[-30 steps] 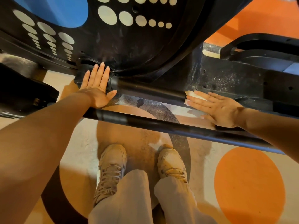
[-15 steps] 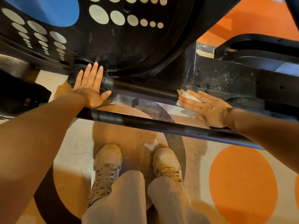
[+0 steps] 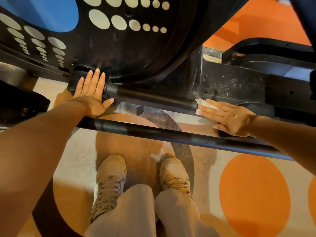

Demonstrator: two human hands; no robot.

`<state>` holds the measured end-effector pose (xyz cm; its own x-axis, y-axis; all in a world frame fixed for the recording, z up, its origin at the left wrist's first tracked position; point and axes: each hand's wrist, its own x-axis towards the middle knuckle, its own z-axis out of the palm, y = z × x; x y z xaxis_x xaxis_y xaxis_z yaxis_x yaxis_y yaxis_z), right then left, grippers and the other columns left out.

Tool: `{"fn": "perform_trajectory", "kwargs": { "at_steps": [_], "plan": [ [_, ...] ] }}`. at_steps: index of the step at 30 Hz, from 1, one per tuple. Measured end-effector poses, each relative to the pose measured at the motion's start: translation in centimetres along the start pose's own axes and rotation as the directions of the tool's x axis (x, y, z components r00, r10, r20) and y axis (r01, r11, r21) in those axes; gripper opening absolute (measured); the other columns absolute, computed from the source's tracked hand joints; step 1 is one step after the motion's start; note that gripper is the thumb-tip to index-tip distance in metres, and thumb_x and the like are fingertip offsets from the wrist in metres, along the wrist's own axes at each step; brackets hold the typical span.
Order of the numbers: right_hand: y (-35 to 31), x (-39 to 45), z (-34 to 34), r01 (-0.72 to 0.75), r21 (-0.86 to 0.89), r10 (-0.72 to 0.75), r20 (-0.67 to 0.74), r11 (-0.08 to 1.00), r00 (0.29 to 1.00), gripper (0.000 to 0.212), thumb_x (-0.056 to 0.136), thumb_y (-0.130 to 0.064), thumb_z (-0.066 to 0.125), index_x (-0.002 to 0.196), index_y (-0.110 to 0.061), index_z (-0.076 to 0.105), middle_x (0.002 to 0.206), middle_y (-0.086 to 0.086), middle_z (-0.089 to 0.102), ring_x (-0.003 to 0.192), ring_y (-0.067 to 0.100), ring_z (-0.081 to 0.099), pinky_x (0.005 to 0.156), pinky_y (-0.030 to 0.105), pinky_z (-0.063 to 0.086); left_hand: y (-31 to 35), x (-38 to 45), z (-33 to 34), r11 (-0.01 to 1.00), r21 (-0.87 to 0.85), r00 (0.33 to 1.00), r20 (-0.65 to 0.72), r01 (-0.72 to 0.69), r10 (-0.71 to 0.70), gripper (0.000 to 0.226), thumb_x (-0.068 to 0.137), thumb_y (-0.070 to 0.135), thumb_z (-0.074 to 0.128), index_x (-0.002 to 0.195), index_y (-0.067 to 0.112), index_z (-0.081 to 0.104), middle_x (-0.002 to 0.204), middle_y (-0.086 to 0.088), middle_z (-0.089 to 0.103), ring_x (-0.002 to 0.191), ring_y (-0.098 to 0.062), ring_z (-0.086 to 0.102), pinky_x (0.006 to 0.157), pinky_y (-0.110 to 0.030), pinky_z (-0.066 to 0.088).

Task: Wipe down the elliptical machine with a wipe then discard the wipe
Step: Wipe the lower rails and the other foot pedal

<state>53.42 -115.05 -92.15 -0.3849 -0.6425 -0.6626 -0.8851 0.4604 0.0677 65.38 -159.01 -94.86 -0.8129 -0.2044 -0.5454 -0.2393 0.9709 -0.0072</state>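
We see the right hand (image 3: 230,117), fingers straight, pressing a white wipe (image 3: 204,105) flat on the black frame of the elliptical machine (image 3: 136,53); most of the wipe is hidden beneath the palm. The left hand (image 3: 92,94) rests open on a black bar (image 3: 150,98). The machine's upper body is cut off.

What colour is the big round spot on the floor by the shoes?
Orange. The big floor circle right of the shoes shows best in the head view.

Wipe (image 3: 204,104) under right hand (image 3: 230,118) — left hand (image 3: 93,98) well apart
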Motion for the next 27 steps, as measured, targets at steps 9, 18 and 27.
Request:
{"fn": "perform_trajectory", "kwargs": {
  "at_steps": [9,18,27],
  "plan": [
    [-4.6,5.1,-1.4,0.063,0.048,-0.048,-0.279,0.997,0.959,0.066,0.104,-0.040,0.034,0.150,-0.034,-0.014,0.156,-0.015,-0.025,0.146,0.021,-0.024,0.118,0.037,-0.013,0.1,-0.1,0.0,1.000,0.001,1.000,0.001,-0.008,0.008,0.085,0.101,0.057,0.026,0.149,0.016,-0.030,0.156,-0.004,-0.039,0.144,-0.021,-0.034,0.117,-0.039,-0.019],
    [-2.7,1.9,-0.1,0.090,0.248,-0.030,-0.236,0.964,0.971,0.076,0.100,-0.005,0.040,0.153,-0.037,-0.004,0.154,-0.024,-0.023,0.145,0.010,-0.023,0.111,0.019,-0.021,0.1,-0.1,-0.4,0.999,-0.036,1.000,-0.005,-0.020,0.020,0.084,0.102,0.055,0.029,0.152,0.013,-0.024,0.158,-0.005,-0.034,0.146,-0.022,-0.029,0.119,-0.039,-0.013],
    [-2.9,0.2,-0.2,0.060,0.356,0.042,-0.271,0.932,0.962,0.088,0.095,0.011,0.041,0.155,-0.036,-0.002,0.160,-0.015,-0.020,0.147,0.005,-0.014,0.111,0.017,-0.017,4.5,-1.4,-1.2,0.986,-0.031,0.986,-0.038,-0.166,0.165,0.072,0.105,0.048,0.022,0.155,0.013,-0.016,0.160,-0.007,-0.029,0.149,-0.020,-0.022,0.122,-0.038,-0.006]
  ]
}}
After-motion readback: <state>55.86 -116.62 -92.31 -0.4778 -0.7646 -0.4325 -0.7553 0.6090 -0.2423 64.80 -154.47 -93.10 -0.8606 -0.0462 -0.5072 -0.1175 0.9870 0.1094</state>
